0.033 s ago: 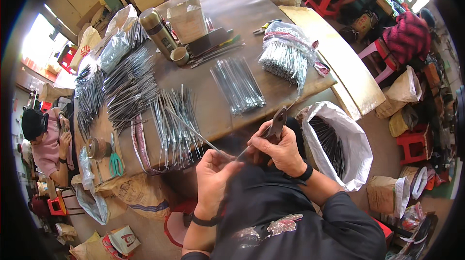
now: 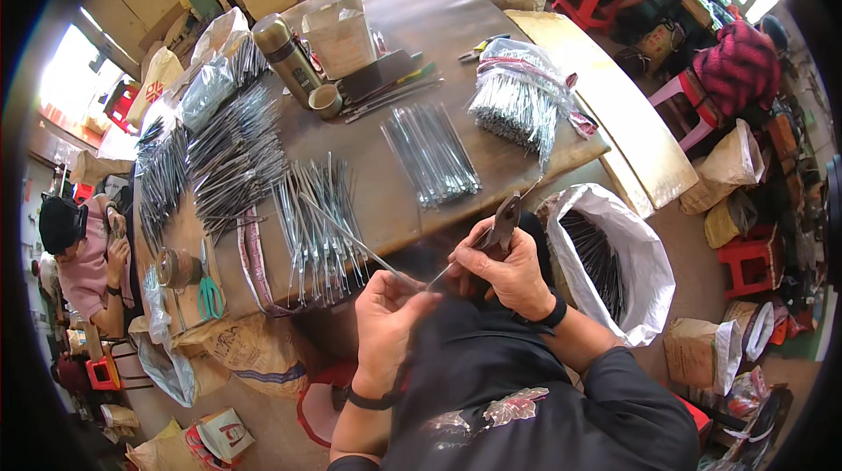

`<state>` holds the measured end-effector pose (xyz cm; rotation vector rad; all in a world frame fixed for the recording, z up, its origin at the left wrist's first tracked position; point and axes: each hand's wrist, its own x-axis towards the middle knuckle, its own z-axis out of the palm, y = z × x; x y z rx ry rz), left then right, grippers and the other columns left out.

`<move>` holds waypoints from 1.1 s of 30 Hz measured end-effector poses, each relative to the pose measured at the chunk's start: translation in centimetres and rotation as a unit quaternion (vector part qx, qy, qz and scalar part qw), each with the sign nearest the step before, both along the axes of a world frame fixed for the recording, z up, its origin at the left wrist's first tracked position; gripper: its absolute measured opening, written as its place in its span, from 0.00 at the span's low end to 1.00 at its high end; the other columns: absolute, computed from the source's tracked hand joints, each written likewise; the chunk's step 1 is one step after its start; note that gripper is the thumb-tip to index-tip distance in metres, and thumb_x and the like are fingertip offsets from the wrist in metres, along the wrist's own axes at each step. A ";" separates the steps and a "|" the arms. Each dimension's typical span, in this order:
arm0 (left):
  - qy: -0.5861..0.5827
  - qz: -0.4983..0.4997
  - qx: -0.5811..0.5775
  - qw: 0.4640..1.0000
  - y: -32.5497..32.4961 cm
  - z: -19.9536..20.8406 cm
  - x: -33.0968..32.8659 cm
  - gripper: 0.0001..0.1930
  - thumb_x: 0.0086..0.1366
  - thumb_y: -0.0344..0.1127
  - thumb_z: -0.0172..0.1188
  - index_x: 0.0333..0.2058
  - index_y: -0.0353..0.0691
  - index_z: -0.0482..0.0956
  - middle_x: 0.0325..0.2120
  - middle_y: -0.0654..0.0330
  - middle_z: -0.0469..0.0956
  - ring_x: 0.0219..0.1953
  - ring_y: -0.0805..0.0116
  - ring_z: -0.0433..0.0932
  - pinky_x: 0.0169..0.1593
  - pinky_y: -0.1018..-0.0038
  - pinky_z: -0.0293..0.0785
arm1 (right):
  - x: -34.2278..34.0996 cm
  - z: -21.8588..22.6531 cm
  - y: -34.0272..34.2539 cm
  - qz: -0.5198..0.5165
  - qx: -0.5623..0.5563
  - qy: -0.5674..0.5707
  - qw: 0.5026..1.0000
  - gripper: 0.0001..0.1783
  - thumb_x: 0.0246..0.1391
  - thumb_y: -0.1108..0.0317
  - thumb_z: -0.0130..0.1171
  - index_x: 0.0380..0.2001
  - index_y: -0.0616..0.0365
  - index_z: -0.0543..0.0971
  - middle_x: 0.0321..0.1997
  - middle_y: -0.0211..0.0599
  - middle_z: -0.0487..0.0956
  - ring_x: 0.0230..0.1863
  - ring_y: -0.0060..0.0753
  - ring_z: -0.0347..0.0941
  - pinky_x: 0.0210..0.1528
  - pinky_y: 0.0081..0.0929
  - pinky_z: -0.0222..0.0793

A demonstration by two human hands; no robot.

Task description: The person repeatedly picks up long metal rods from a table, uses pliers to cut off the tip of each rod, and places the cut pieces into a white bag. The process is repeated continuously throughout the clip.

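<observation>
My left hand (image 2: 386,322) pinches a thin grey metal rod (image 2: 351,239); one end slants up and left over the table, and the other runs toward my right hand. My right hand (image 2: 517,274) is closed around a pair of dark pliers (image 2: 503,224), jaws pointing up and away from me. The rod's tip meets the fingers of my right hand, and I cannot make out whether they hold it. Just beyond my left hand lies a spread bundle of metal rods (image 2: 320,225). A neat row of similar rods (image 2: 431,155) lies further off on the table (image 2: 386,190).
To my right stands a white sack (image 2: 645,287) of dark rods. A bagged bundle (image 2: 517,103) lies at the table's right, dark rod piles (image 2: 232,155) at its left. A thermos (image 2: 285,59), a cup (image 2: 325,102) and teal scissors (image 2: 210,296) are there. A co-worker (image 2: 88,252) sits left.
</observation>
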<state>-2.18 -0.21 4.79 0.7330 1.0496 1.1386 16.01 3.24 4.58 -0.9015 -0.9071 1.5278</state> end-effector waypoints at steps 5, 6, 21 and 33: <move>0.029 -0.005 0.021 0.999 0.2 0.0 -0.2 0.09 0.57 0.19 0.62 0.34 0.33 0.72 0.30 0.55 0.80 0.33 0.64 0.82 0.38 0.74 0.80 | -0.4 0.3 -0.2 0.013 0.005 -0.053 0.999 0.04 0.55 0.74 0.61 0.32 0.63 0.76 0.26 0.37 0.81 0.22 0.22 0.76 0.23 0.18 0.71; 0.020 -0.004 0.032 0.999 0.2 0.0 -0.3 0.09 0.57 0.19 0.62 0.34 0.33 0.72 0.30 0.55 0.80 0.33 0.64 0.82 0.38 0.74 0.81 | -0.4 0.4 -0.3 0.015 -0.003 -0.052 0.999 0.04 0.55 0.74 0.61 0.32 0.63 0.76 0.26 0.37 0.81 0.22 0.22 0.76 0.24 0.17 0.70; 0.060 -0.018 0.011 0.998 -0.3 -0.6 -1.3 0.09 0.55 0.18 0.63 0.32 0.32 0.74 0.27 0.55 0.80 0.33 0.66 0.82 0.38 0.74 0.81 | -1.6 0.2 -0.6 -0.035 0.003 -0.040 0.999 0.15 0.53 0.76 0.62 0.43 0.65 0.71 0.30 0.36 0.80 0.27 0.22 0.76 0.28 0.18 0.72; -0.004 -0.173 -0.077 0.982 -0.5 0.0 0.3 0.14 0.57 0.22 0.61 0.43 0.28 0.73 0.28 0.60 0.75 0.34 0.62 0.82 0.31 0.76 0.80 | 0.9 -1.2 0.4 0.045 -0.081 -0.047 0.995 0.16 0.56 0.71 0.59 0.46 0.66 0.73 0.30 0.36 0.79 0.27 0.21 0.76 0.22 0.17 0.70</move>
